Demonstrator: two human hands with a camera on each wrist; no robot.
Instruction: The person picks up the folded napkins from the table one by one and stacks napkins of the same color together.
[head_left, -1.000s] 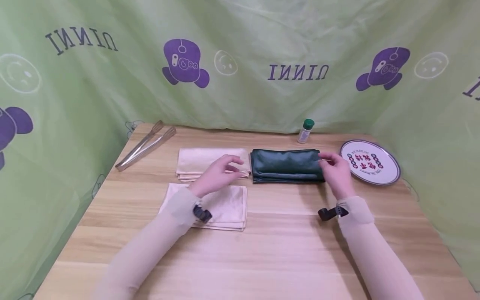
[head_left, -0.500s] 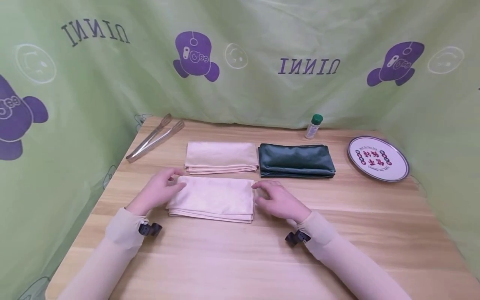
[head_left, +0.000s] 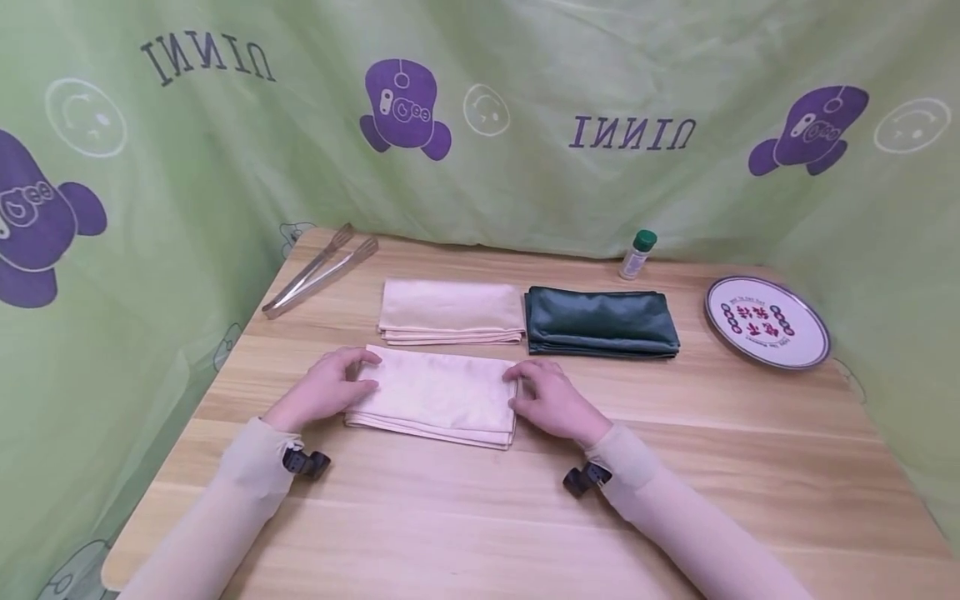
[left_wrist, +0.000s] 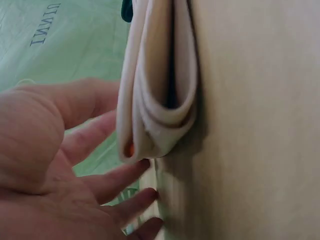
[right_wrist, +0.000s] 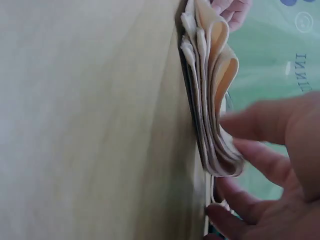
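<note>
A folded pale pink cloth (head_left: 438, 392) lies nearest on the table, its stacked layers showing at the sides in both wrist views. At its left side is my left hand (head_left: 326, 389), thumb and index fingertips on the top layer. The other fingers of that hand (left_wrist: 75, 155) spread loosely past the cloth's far corner in the left wrist view. My right hand (head_left: 555, 400) touches the right end with loosely bent fingers. In the right wrist view, its thumb (right_wrist: 260, 120) lies against the top of the folded layers (right_wrist: 212, 100).
Behind lie a second folded pink cloth (head_left: 452, 310) and a folded dark green cloth (head_left: 602, 322), side by side. Metal tongs (head_left: 318, 275) lie at the back left. A green-capped shaker bottle (head_left: 637, 255) and a printed plate (head_left: 767, 322) are at the back right.
Both hands have come from the back cloths to the sides of the front pink cloth. My right hand has left the green cloth. The head view has shifted slightly.
</note>
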